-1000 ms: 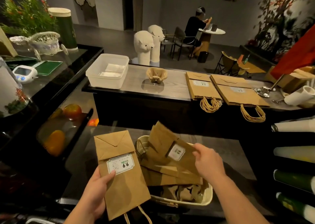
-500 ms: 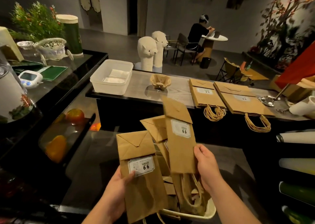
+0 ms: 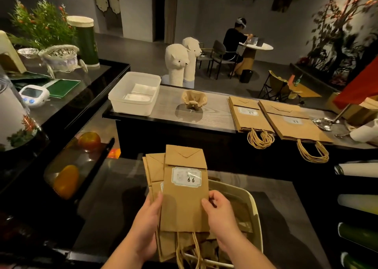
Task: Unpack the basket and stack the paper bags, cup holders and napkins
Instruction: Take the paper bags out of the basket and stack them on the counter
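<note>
a small bundle of paper bags (image 3: 185,203) is being held upright over the basket (image 3: 252,205), just in front of the person. it is being gripped by both hands at its lower half: the left hand (image 3: 146,225) is being wrapped round the left long edge with the thumb on the front, and the right hand (image 3: 224,221) is being pinched onto the right long edge. at least one further bag (image 3: 153,172) is being carried behind the front one, offset to the left, so the edges are not yet being squared.

the bundle's long axis is being presented up and away from the grip: the folded bottom flap is being pointed away from the person, and the twine handles (image 3: 194,246) are being left hanging below the hands into the basket. the same lie is being shown on the counter (image 3: 214,113) by the narrower stack (image 3: 250,115) and the wider stack (image 3: 296,123), their handles draped over the near edge. both stacks are lying ahead and to the right of the grip, well apart from it, so the right hand is being judged the nearer. the narrower stack is being judged the likely match, with no turn of the bundle needed.
</note>
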Demonstrator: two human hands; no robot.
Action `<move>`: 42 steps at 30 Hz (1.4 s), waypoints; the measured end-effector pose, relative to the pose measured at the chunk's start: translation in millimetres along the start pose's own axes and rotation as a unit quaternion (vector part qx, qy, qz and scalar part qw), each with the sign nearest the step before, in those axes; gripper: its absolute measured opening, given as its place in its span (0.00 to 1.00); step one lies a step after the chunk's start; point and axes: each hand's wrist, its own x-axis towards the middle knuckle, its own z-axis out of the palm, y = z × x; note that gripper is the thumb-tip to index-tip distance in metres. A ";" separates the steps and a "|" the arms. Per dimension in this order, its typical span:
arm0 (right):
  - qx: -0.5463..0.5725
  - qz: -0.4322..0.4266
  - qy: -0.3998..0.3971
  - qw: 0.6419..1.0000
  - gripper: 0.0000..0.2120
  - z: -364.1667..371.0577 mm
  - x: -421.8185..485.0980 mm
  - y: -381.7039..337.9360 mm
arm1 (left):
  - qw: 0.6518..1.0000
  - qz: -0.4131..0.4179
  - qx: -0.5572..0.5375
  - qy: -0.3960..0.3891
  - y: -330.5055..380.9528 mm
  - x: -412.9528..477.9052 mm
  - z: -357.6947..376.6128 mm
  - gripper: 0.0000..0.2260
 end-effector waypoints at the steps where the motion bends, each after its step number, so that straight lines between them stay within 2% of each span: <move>1: -0.025 -0.008 -0.006 1.000 0.07 0.1 -0.1 0.8 | 1.000 0.004 0.009 0.008 0.9 -0.4 0.7 0.14; 4: -0.101 -0.034 -0.024 0.994 0.07 -2.3 1.9 0.3 | 1.000 0.014 0.010 0.018 2.2 0.3 2.4 0.14; 10: -0.186 -0.054 -0.059 0.979 0.14 -1.9 1.9 1.5 | 0.997 0.054 0.052 0.032 1.3 5.4 1.0 0.19; 13: -0.217 -0.064 -0.103 0.969 0.16 2.8 1.5 4.4 | 0.991 0.073 0.094 0.056 -0.2 6.3 -2.1 0.14; 16: -0.224 -0.069 -0.057 0.970 0.18 -8.8 13.8 10.8 | 0.990 0.066 0.082 0.090 1.8 11.5 -18.4 0.10; 18: -0.331 -0.094 -0.022 0.939 0.22 -25.5 28.4 22.8 | 0.988 0.069 0.070 0.121 8.1 14.8 -33.6 0.09; 21: -0.486 -0.056 -0.104 0.866 0.39 -50.4 45.1 45.7 | 0.982 0.092 0.058 0.155 20.2 16.8 -54.3 0.08; 23: -0.505 -0.012 -0.148 0.850 0.44 -59.7 48.0 54.0 | 0.979 0.100 0.053 0.169 27.6 15.2 -65.0 0.10; 27: -0.528 -0.046 -0.116 0.840 0.40 -62.0 45.2 55.9 | 0.974 0.101 0.041 0.198 36.8 14.3 -77.4 0.12; 31: -0.578 -0.058 -0.174 0.795 0.41 -58.8 40.8 50.9 | 0.971 0.107 0.025 0.213 40.3 15.1 -77.1 0.15; 32: -0.581 -0.059 -0.171 0.794 0.38 -57.6 40.7 50.3 | 0.970 0.110 0.020 0.214 41.1 15.5 -77.4 0.15; 35: -0.527 -0.056 -0.144 0.836 0.20 -59.2 40.2 46.0 | 0.971 0.112 0.012 0.209 43.4 15.0 -78.1 0.15; 37: -0.495 -0.060 -0.136 0.856 0.12 -64.1 40.4 41.4 | 0.972 0.113 0.010 0.205 44.7 14.7 -80.7 0.14; 39: -0.482 -0.078 -0.078 0.869 0.10 -71.0 40.7 34.5 | 0.973 0.116 0.012 0.201 46.8 14.5 -82.7 0.14; 42: -0.460 -0.096 0.047 0.882 0.14 -82.0 44.4 25.8 | 0.974 0.120 0.012 0.192 49.0 14.4 -81.7 0.11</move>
